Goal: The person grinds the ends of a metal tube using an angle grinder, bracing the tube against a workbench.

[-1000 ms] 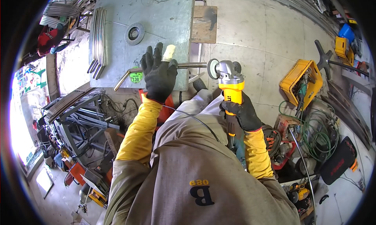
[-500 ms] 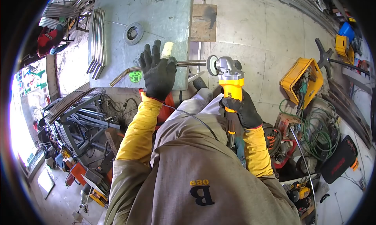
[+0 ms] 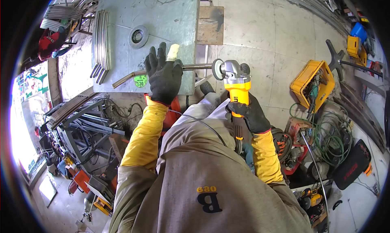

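My left hand, in a black glove, lies over a bent metal tube on the green-grey table, its fingers stretched forward and thumb across the tube. Beyond that thumb is a pale yellow piece. A green sticker shows beside the tube's bend. Gloved too, my right hand is wrapped round the yellow body of an angle grinder. The grinder's round disc meets the tube's right end past the table edge. A loose grey disc rests on the table.
Several bent tubes lie together on the table's left side. A yellow crate, green hose and black bag are at the right. Metal frames stand at lower left. Another person in red is at upper left.
The grinder and my right hand have shifted slightly left. The tube has moved a little left with them, while my left hand has stayed almost in place.
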A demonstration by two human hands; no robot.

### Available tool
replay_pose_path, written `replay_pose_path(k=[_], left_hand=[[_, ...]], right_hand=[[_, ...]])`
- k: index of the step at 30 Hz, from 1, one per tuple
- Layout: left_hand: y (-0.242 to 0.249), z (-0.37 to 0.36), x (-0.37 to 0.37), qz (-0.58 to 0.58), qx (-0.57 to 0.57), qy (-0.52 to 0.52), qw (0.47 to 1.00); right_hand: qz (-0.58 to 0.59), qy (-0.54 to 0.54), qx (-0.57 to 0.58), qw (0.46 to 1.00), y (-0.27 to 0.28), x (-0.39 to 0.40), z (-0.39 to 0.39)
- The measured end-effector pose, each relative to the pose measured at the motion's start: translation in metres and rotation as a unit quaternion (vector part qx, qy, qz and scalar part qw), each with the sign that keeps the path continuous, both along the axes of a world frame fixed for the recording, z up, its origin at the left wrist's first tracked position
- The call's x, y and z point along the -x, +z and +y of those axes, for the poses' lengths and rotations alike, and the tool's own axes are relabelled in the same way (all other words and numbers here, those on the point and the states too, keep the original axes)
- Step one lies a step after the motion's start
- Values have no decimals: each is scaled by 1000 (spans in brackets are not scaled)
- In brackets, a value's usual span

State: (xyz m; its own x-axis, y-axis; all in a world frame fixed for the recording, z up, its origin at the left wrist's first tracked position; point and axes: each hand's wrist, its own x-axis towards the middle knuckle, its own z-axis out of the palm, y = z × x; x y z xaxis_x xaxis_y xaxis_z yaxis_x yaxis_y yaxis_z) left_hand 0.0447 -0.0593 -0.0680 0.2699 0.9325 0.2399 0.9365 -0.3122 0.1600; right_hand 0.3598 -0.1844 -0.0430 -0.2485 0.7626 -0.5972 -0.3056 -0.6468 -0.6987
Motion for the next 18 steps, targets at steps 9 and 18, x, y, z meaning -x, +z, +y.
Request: replay_pose_path(k=[9, 18], left_hand=[[-3, 10, 0, 44, 20, 21, 999], [-3, 11, -1, 75, 43, 24, 996]], right_hand=[[-46, 17, -20, 999, 1, 0, 0], [-30, 22, -3, 999, 11, -1, 10]])
